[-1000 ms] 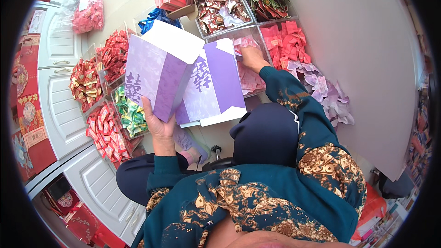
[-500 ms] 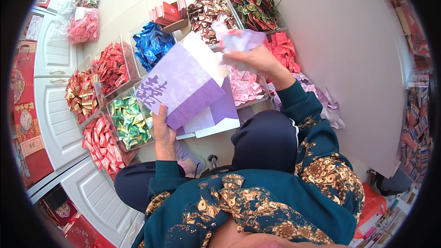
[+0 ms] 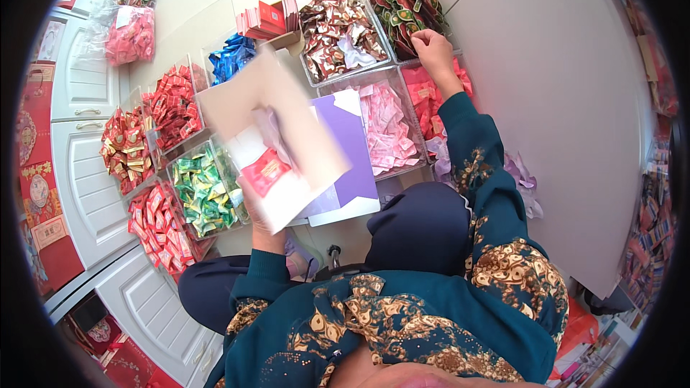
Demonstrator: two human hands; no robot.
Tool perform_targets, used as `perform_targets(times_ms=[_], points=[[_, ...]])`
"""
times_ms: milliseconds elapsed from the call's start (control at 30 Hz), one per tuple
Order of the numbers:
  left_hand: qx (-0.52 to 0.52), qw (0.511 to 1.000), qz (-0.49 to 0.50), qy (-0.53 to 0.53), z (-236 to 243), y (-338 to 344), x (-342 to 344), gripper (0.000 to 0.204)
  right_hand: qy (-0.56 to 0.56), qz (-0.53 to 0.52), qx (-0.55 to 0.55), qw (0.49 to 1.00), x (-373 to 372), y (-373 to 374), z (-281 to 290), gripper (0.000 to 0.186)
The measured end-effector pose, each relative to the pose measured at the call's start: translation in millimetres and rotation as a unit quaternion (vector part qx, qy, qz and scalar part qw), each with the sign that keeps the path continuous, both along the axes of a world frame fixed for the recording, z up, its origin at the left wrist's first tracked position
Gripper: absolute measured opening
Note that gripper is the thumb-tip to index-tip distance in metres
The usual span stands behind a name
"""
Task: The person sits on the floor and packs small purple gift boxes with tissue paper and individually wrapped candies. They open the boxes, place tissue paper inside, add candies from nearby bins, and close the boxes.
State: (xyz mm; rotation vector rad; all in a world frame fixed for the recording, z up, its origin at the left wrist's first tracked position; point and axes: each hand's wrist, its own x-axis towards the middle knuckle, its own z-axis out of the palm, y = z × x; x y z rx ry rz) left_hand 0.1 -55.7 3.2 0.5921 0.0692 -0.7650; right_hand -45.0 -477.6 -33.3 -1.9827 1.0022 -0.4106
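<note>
My left hand (image 3: 264, 224) grips the near edge of a paper gift bag (image 3: 302, 129), lilac outside and pale inside, blurred by motion. The bag is tipped so its opening faces me. Inside lie a red packet (image 3: 267, 171) and a lilac piece. My left fingers are mostly hidden behind it. My right hand (image 3: 433, 54) is at the far right, fingers curled together at the edge of a bin of dark green and red packets (image 3: 402, 11). Whether a packet is between the fingertips cannot be made out. A purple folder-like piece with white corners (image 3: 350, 151) lies beside the bag.
Clear bins hold brown packets (image 3: 338, 21) with a lilac scrap on top, pink packets (image 3: 388, 126), blue packets (image 3: 231, 57), green packets (image 3: 203, 194) and red packets (image 3: 175, 104). Red cards (image 3: 266, 20) stand in a box. White cabinets (image 3: 97, 187) line the left; a pale panel (image 3: 546, 115) stands right.
My right hand has let go of the lilac and pink piece and moved away to the dark packets. My left hand has turned the bag, so its inside now shows.
</note>
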Motion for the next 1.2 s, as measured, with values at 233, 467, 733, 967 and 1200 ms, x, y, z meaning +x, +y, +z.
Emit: perform_targets(times_ms=[233,467,733,967,1200], points=[[0.051,0.987,0.051,0.143,2,8,23,0.068,0.266,0.093,-0.455,0.844,-10,-25,-45,0.015],[-0.079,0.984,0.098,0.125,15,34,52,0.061,-0.037,-0.077,-0.357,0.93,-11,-34,4,0.012],[-0.078,0.986,0.147,0.015,89,61,88,0.057,-0.134,0.021,-0.095,0.986,45,-40,4,0.019],[0.069,0.99,0.106,-0.063,142,116,125,0.057,0.284,0.189,-0.119,0.932,78,10,-40,0.032],[0.155,0.984,0.072,-0.042,100,152,164,0.061,0.253,0.207,-0.153,0.933,82,-1,-1,0.032]])
